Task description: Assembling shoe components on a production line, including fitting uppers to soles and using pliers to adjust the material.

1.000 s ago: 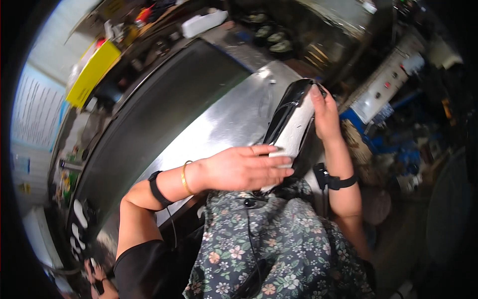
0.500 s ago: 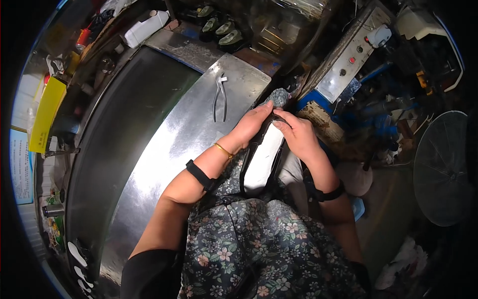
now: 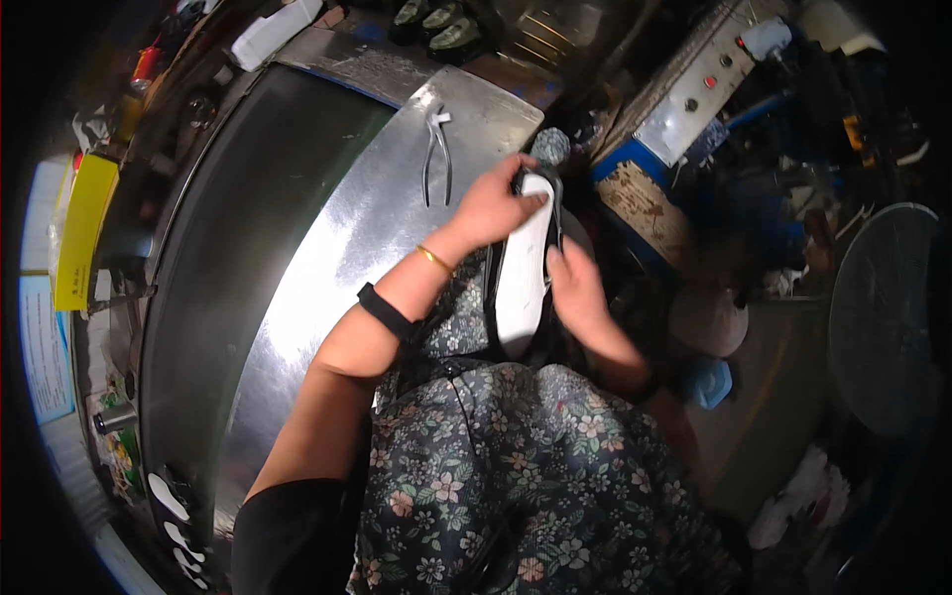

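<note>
I have the dark shoe piece [image 3: 523, 263] above the lap, its long white face turned up toward me and its dark edging showing along both sides. My view doesn't settle whether its lower end rests on the floral apron [image 3: 476, 476] or hangs just clear of it. The left hand [image 3: 496, 206] grasps the upper end, thumb laid on the white face; its other fingertips are lost behind the far edge. The right hand [image 3: 583, 288] is blurred at the right edge, thumb side against it, fingers hidden; I can't tell whether it grips or merely touches. Just beyond the upper end sits a round patterned knob [image 3: 551, 147], its base covered from me. To the left, pliers [image 3: 436, 164] lie on the shiny metal plate [image 3: 327, 228], beside a dark belt [image 3: 238, 198]. At the top, green shoes [image 3: 454, 36] are cut off by the frame; the right side sinks into shadow around a round mesh disc [image 3: 883, 317].
</note>
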### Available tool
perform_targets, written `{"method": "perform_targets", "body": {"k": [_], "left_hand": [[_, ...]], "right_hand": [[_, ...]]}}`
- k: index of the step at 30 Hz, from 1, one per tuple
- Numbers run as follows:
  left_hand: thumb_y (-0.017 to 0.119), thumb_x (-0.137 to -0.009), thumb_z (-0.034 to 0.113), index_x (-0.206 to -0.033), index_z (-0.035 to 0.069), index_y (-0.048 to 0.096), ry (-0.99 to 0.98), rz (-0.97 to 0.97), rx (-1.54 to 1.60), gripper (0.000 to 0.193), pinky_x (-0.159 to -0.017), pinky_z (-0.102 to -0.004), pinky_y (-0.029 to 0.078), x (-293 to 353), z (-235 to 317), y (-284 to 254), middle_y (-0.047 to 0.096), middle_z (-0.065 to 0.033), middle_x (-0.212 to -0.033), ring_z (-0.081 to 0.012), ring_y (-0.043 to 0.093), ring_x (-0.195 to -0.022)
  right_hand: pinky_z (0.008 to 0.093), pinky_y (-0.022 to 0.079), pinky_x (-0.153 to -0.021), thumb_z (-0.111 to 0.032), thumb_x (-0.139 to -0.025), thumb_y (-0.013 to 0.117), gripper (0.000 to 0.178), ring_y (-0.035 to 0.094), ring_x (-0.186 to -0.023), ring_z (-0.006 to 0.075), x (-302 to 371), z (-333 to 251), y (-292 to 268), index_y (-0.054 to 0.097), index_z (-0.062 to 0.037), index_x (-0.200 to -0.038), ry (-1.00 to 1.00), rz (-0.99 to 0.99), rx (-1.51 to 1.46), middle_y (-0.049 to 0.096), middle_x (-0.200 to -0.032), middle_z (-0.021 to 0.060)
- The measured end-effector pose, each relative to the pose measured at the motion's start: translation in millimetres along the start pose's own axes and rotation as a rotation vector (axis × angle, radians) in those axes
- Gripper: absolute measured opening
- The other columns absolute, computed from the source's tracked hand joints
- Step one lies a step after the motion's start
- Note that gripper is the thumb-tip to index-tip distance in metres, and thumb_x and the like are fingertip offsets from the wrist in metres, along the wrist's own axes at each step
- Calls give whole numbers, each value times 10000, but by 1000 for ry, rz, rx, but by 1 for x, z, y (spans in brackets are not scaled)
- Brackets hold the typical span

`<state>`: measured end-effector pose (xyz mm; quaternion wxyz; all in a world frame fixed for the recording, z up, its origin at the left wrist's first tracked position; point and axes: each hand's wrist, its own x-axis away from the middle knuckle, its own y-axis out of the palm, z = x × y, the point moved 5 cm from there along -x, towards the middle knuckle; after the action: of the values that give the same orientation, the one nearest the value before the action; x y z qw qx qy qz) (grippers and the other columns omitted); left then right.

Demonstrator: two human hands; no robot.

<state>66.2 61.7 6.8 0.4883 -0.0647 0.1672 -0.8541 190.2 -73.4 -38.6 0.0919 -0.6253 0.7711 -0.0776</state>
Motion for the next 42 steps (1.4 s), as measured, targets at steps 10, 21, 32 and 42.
{"method": "perform_targets", "body": {"k": [10, 21, 32, 42], "left_hand": [[691, -909, 131, -1292, 63, 483, -303, -98, 468, 441, -723, -245, 483, 34, -31, 15, 609, -9, -980, -88, 561, -842], [676, -928, 188, -1312, 43, 465, -248, -210, 206, 462, -780, -268, 499, 17, -28, 10, 624, -58, -1022, -116, 574, -889], [288, -1030, 438, -896, -52, 686, -467, 109, -394, 645, -844, -456, 505, 72, -22, -30, 691, -259, -918, -429, 656, -910], [372, -1014, 394, -1310, -34, 369, -357, -135, -561, 521, -713, -528, 521, 123, -26, -32, 670, -249, -834, -468, 644, -774]], "right_hand": [[379, 432, -981, -580, -1014, 293, 748, 574, -1164, 292, 9, 40, 28, 516, 68, -1313, 673, 81, -220, 606, -1243, 207], [470, 434, -987, -329, -1027, 376, 442, 561, -1137, 446, -21, -18, 20, 491, 21, -1272, 427, -264, 694, 572, -1202, 324], [371, 324, -1098, -403, -1015, 446, 765, 362, -1373, 349, -5, -20, 59, 62, 27, -1519, 426, -237, -238, 321, -1485, 289], [429, 254, -1143, -320, -1010, 452, 742, 248, -1414, 454, 2, -9, 76, 56, 77, -1496, 220, -158, -86, 217, -1507, 359]]}}
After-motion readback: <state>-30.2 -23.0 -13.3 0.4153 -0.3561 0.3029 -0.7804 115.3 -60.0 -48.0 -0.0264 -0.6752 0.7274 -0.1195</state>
